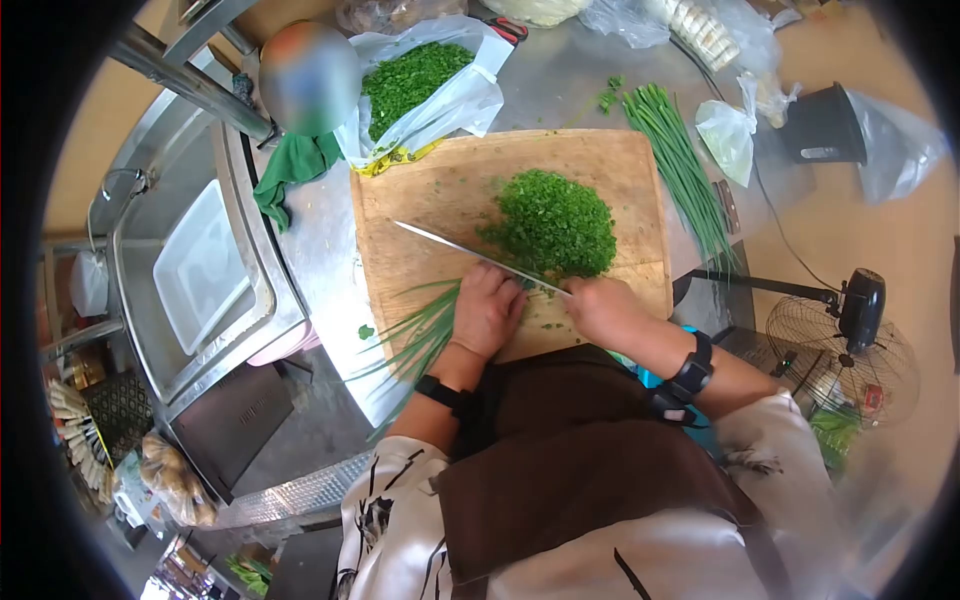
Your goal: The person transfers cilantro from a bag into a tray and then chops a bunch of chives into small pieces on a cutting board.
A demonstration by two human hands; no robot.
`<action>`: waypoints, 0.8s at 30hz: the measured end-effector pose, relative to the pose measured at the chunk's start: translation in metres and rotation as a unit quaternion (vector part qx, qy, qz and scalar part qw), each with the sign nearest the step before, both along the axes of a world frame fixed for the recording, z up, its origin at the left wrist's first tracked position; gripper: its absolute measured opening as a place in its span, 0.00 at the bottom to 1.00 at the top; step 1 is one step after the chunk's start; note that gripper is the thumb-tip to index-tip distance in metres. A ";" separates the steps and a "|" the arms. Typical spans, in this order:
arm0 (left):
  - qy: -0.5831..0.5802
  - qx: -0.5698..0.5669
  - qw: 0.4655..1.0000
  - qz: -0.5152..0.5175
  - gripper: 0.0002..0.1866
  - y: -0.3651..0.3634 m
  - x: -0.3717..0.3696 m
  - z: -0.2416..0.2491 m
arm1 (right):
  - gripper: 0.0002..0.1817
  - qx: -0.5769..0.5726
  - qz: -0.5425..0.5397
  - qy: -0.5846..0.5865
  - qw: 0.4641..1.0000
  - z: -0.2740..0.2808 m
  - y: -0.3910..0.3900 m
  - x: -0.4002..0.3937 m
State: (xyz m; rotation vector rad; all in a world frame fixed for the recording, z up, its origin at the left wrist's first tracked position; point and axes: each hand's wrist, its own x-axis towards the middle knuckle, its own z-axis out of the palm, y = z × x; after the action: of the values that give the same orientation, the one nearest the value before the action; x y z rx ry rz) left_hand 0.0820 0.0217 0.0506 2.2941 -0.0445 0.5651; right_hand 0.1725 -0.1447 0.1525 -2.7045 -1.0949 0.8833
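My left hand (485, 308) presses closed on a bunch of green onions (425, 325), whose long ends trail off the near left edge of the wooden cutting board (420, 200). In my right hand (607, 312) is the handle of a knife (455, 246). Its long blade slants to the far left, passing just beyond my left fingers. A heap of finely chopped green onions (557, 222) lies on the board directly beyond the blade. The knife's handle is mostly covered by my right fingers.
A plastic bag (490, 95) of chopped greens touches the board's far left corner. More whole green onions (675, 160) lie along its right side. A metal sink (270, 300) is at left, with a green cloth (290, 175) beside it. A fan (850, 340) stands at right.
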 end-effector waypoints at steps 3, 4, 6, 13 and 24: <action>-0.001 0.009 1.000 0.007 0.06 0.000 -0.004 0.000 | 0.11 0.059 0.001 -0.017 0.998 -0.014 0.015 0.001; -0.002 0.008 1.000 0.015 0.07 -0.001 -0.003 0.003 | 0.11 0.068 0.000 -0.015 0.998 -0.010 0.015 0.004; 0.007 0.006 1.000 0.016 0.07 -0.001 -0.002 0.004 | 0.11 0.080 0.000 -0.025 0.996 0.000 0.007 0.007; -0.007 0.030 0.999 0.011 0.06 -0.002 -0.002 0.002 | 0.10 -0.016 0.001 0.000 1.000 0.053 -0.031 -0.013; 0.061 0.087 0.994 -0.010 0.09 -0.002 -0.009 0.006 | 0.10 0.079 -0.008 -0.013 0.997 -0.002 0.001 0.000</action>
State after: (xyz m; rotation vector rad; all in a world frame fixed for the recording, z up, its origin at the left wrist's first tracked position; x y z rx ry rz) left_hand 0.0735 0.0194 0.0565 2.4903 -0.0589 0.4250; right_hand 0.1727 -0.1441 0.1503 -2.5984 -1.0975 0.7287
